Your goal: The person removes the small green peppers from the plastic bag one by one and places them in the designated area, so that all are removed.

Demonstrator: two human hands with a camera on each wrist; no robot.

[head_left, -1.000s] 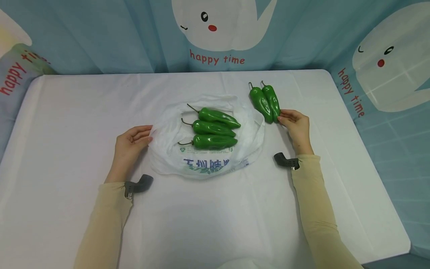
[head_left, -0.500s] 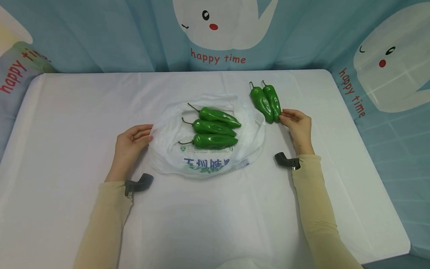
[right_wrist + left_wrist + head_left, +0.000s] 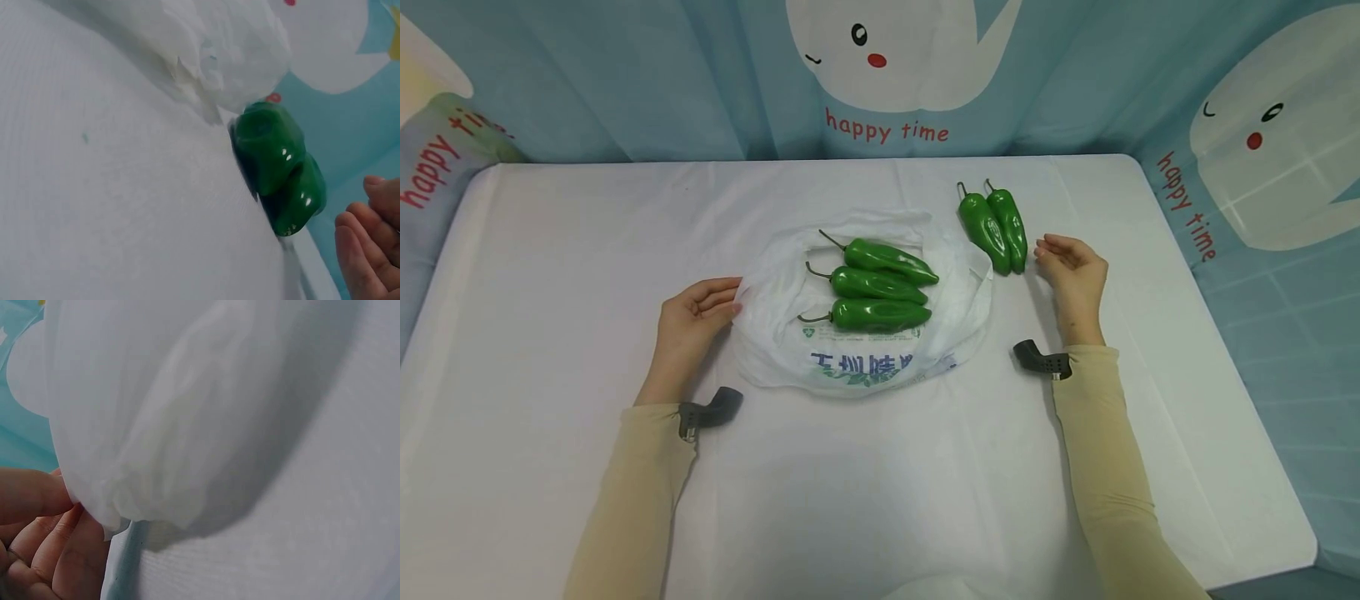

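Three green peppers lie side by side at the centre of the frame, stems to the left, within the open mouth of a white bag. Below them, blue lettering and a green leaf print show on the plastic. Two more peppers rest on the white tabletop, up and to the right of centre, pressed against each other with stems toward the top and tips just beside the bag's right edge.

At centre left, a person's left hand pinches the bag's edge, its grip narrow, thumb against forefinger on the thin plastic, as the left wrist view confirms. At right of centre, the right hand hovers near the pair of peppers without touching them; its grip holds nothing, the fingers loosely bent and a small gap between thumb and fingertips.

Tan sleeves reach in from the lower left and lower right, with black wrist cameras at the cuffs. Across the top hangs a blue curtain, printed with white cartoon whales and the red words "happy time".
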